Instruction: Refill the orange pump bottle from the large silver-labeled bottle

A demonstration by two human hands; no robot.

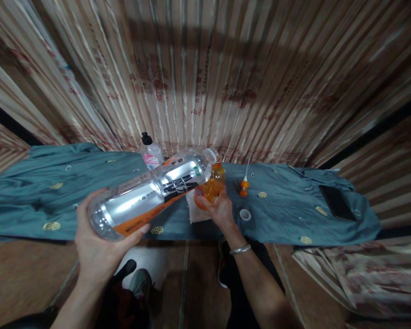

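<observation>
My left hand (pixel 101 242) is wrapped round the base of a large clear plastic bottle (pixel 157 196) with a silver and orange label. The bottle is tilted, its open mouth up at the right against the neck of a small orange bottle (pixel 210 187). My right hand (pixel 217 205) grips that orange bottle, with fingers partly hidden behind it. Below it lies a white cloth (pixel 198 213). To the right rests an orange pump top (pixel 244 188) with a clear tube, and nearer me is a white bottle cap (pixel 245 214). Whether liquid flows between the mouths I cannot tell.
A clear pump bottle with a black top (pixel 151 153) stands at the back of the narrow table, which has a green-blue cloth (pixel 281 201). A dark phone (pixel 336 202) lies at the right. Patterned curtains (pixel 198 82) hang close behind. My feet show below the front edge.
</observation>
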